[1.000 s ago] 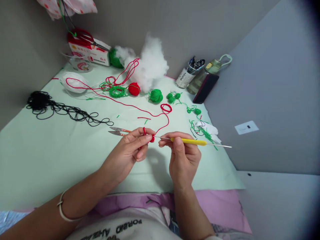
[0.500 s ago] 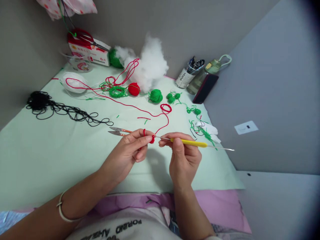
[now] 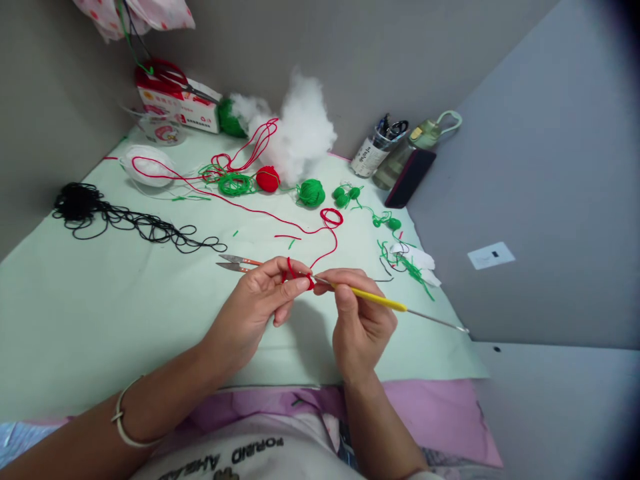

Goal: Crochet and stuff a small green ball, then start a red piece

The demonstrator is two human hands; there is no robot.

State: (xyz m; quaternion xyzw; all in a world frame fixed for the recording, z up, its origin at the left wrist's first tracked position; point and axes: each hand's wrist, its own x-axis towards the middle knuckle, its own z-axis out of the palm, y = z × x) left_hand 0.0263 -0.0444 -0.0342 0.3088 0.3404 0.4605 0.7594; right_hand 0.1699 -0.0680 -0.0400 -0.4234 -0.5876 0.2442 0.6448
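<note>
My left hand [image 3: 260, 300] pinches a small piece of red crochet work [image 3: 311, 283] between thumb and fingers, with red yarn [image 3: 327, 253] looped over its index finger. From there the strand runs up to a small red coil [image 3: 332, 217] on the table. My right hand [image 3: 363, 320] is closed around the yellow handle of a crochet hook [image 3: 380, 299]. The hook's left tip meets the red piece, partly hidden by the fingers, and its other metal end points down to the right. Thread snips [image 3: 237, 263] lie just beyond my left hand.
Black yarn [image 3: 80, 203] sprawls at the left. Along the back are white stuffing [image 3: 305, 130], a red yarn ball [image 3: 268, 179], a green yarn ball [image 3: 311, 193] and a box [image 3: 183, 103] with scissors on top. At the right stand a pen cup [image 3: 370, 157], a bottle [image 3: 425, 133] and a phone [image 3: 411, 178].
My right hand has shifted slightly left and down, tilting the hook so its free end points lower. The red piece has moved slightly right and down in my left fingers.
</note>
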